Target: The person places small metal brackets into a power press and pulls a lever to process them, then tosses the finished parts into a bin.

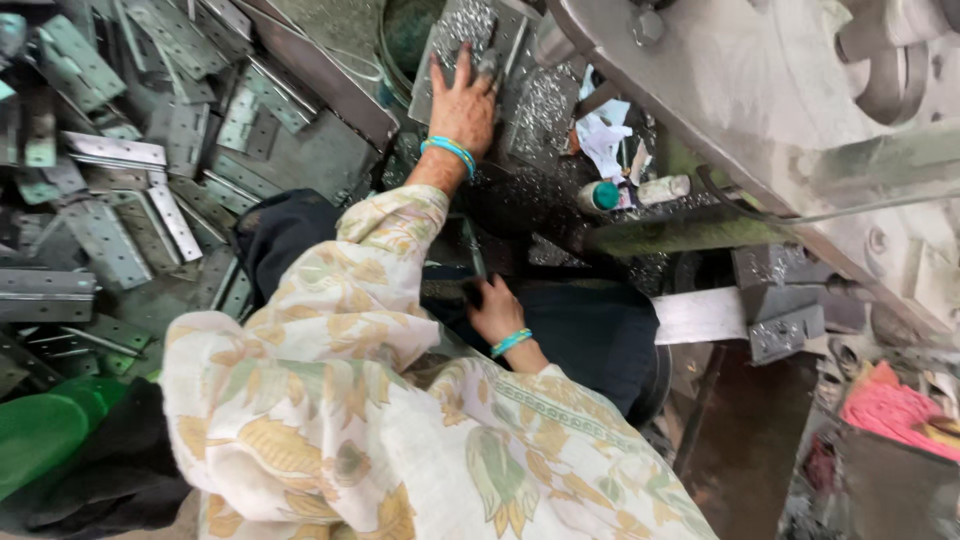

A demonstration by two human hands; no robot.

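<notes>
My left hand (462,105), with teal bangles at the wrist, lies flat and fingers apart on a grey metal plate (450,35) strewn with shiny metal shavings. It reaches out of a floral sleeve (380,260). My right hand (495,308), also with a teal bangle, is lower down over a dark cloth (590,330). Its fingers are curled around the bottom of a narrow dark metal piece (470,250) that stands up between the two hands.
Several grey metal hinges (120,200) lie heaped at the left. A large grimy machine body (760,110) runs across the upper right. A small teal-capped bottle (600,196) and crumpled paper (603,135) lie by the shavings. A green container (45,430) and pink cloth (895,410) sit at the edges.
</notes>
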